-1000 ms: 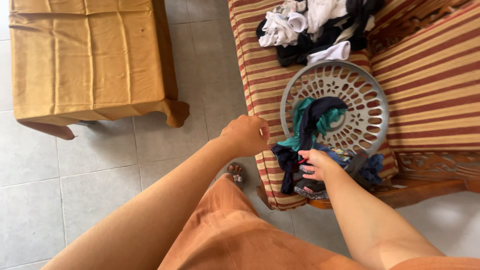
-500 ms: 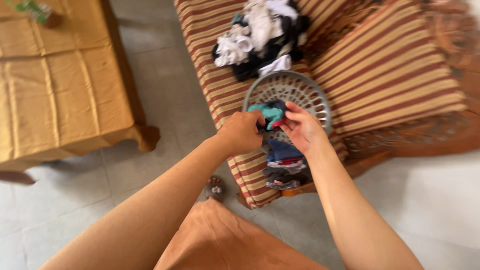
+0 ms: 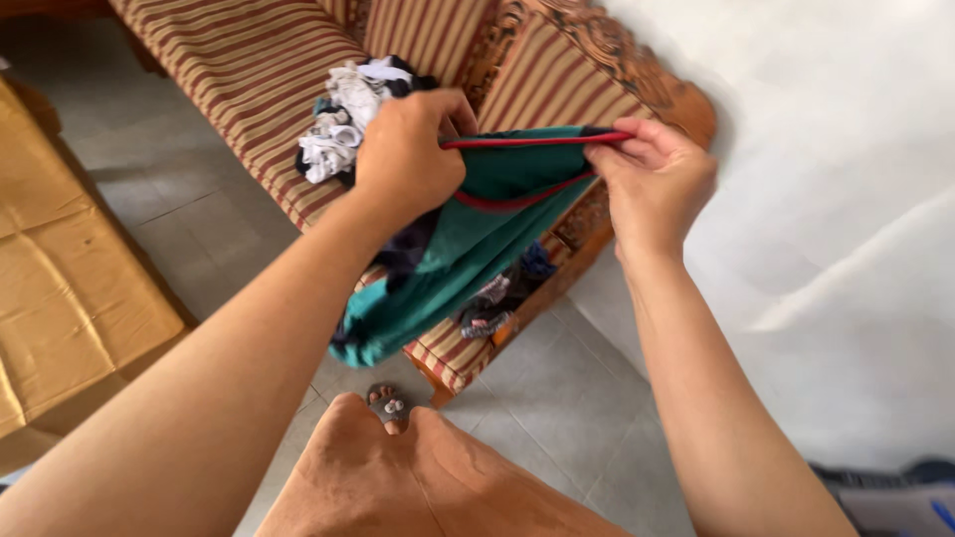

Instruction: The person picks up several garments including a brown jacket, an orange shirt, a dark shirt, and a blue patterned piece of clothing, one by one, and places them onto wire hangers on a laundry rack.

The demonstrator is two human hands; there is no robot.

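Left hand (image 3: 406, 149) and right hand (image 3: 652, 179) are both pinched shut on the red-trimmed edge of a teal garment (image 3: 468, 249), stretched between them. It hangs above the striped sofa (image 3: 249, 70); a clothes pile (image 3: 343, 124) lies at far left.

Left hand (image 3: 408, 149) and right hand (image 3: 652, 179) each in a closed grip on the red waistband of a teal garment (image 3: 468, 249), stretched above a striped sofa (image 3: 259, 70), heap of socks (image 3: 343, 124) behind, tan-covered desk (image 3: 70, 288) at left

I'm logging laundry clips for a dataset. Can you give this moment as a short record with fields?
left hand: grips the red waistband of the green garment
right hand: pinches the same waistband at its other end
garment: stretched between both hands, hanging down above the striped sofa
sofa: pile of white and dark clothes; a few more at its front edge
left side: table with tan cloth
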